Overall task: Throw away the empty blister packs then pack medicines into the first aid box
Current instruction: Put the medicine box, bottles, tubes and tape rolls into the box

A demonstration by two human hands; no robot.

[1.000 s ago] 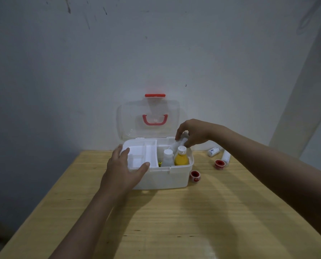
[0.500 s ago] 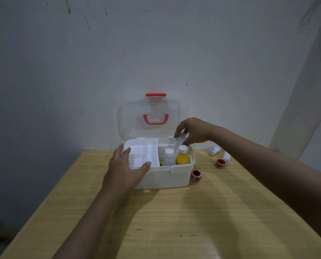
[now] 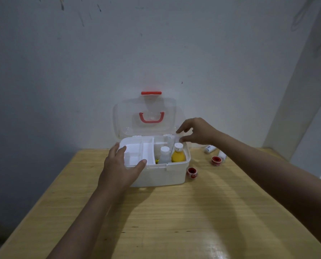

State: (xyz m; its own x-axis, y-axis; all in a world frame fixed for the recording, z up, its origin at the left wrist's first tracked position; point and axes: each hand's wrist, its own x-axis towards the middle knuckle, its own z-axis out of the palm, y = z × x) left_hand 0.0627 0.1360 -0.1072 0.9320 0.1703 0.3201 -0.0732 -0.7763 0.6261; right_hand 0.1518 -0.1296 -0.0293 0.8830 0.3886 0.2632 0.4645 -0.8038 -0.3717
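The white first aid box (image 3: 161, 175) stands open on the wooden table, its clear lid (image 3: 137, 118) with a red handle leaning back against the wall. Inside at the right stand a white bottle (image 3: 164, 155) and a yellow bottle (image 3: 178, 156); a white tube (image 3: 170, 140) leans behind them. A white divider tray (image 3: 137, 152) fills the left half. My left hand (image 3: 118, 169) grips the box's front left corner, thumb on the tray's edge. My right hand (image 3: 197, 130) hovers over the back right corner, with finger and thumb apart just above the tube.
Two red tape rolls (image 3: 192, 172) (image 3: 216, 160) and two white tubes (image 3: 209, 148) (image 3: 222, 156) lie on the table (image 3: 174, 221) right of the box. A grey wall rises directly behind the box. The table's left edge drops off to dark floor.
My right hand lowered the white tube into the box's back right corner, then lifted a little and spread its fingers off it. My left hand stayed on the box.
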